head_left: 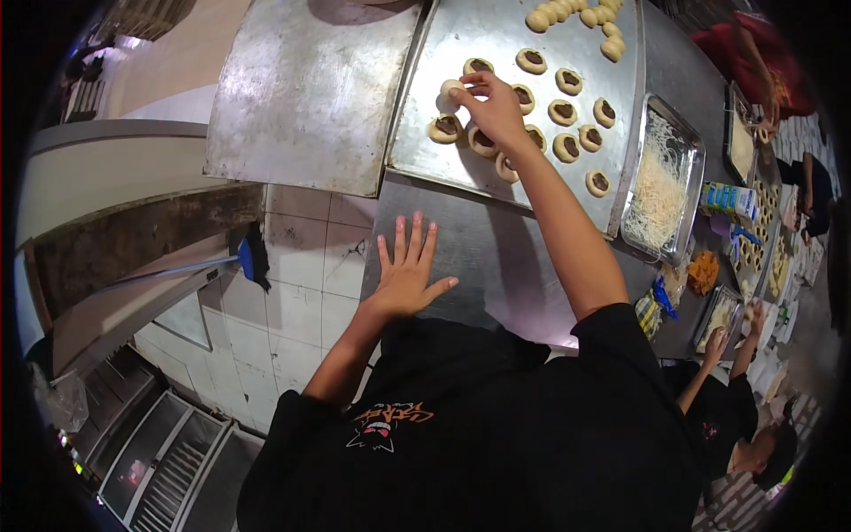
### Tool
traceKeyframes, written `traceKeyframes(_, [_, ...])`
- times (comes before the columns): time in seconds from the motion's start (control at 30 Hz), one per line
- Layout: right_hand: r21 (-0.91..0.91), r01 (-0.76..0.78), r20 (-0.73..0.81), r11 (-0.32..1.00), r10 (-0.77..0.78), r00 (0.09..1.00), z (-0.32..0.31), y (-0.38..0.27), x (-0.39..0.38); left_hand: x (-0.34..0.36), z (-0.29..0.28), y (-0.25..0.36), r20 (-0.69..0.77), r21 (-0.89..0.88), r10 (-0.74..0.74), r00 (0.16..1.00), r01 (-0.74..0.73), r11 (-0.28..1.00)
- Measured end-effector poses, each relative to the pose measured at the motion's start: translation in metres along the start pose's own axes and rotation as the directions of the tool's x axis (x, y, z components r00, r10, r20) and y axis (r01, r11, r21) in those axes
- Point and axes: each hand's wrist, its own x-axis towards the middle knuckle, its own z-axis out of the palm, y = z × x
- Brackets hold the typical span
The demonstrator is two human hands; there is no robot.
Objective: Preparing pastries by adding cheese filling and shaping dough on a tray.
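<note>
My right hand (492,111) reaches over a metal baking tray (425,152), its fingers closed on a pale dough ball (450,91). Around it lie several round dough pieces with dark filling in the centre, such as one filled dough round (446,129) just below the ball and another filled dough round (562,112) to the right. The fingers partly hide some rounds. My left hand (408,270) rests flat and open on the steel table (456,208), fingers spread, with nothing in it.
Plain dough balls (612,44) sit at the tray's far end. A second metal sheet (301,97) lies left of it. To the right stand a metal pan of grated white shreds (654,191) and a carton (729,202). Co-workers' hands (716,346) work farther right. A blue broom (248,257) leans at left.
</note>
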Motion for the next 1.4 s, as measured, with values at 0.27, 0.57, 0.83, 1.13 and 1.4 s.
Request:
traceKeyframes(0.27, [-0.312, -0.036, -0.14, 0.949, -0.008, 0.99, 0.004, -0.007, 0.001, 0.006, 0.006, -0.008, 0.144, -0.093, 0.0, 0.99, 0.014, 0.996])
traceKeyframes(0.57, [-0.424, 0.198, 0.0, 0.884, -0.218, 0.976, 0.008, -0.012, 0.0, 0.007, 0.008, -0.012, 0.171, -0.106, 0.022, 0.985, -0.004, 0.994])
traceKeyframes(0.83, [-0.62, 0.364, 0.09, 0.695, -0.397, 0.913, 0.013, 0.0, -0.026, 0.004, 0.016, -0.014, 0.102, -0.103, 0.04, 0.994, -0.029, 0.994])
traceKeyframes(1.13, [-0.755, 0.332, 0.2, 0.565, -0.283, 0.938, 0.022, -0.002, -0.031, 0.003, 0.017, -0.014, 0.066, -0.119, 0.033, 0.997, -0.025, 0.993])
traceKeyframes(1.4, [-0.769, 0.045, -0.138, 0.638, -0.234, 0.962, -0.043, 0.012, 0.024, 0.003, 0.012, -0.01, 0.103, -0.104, 0.021, 0.994, -0.01, 0.994])
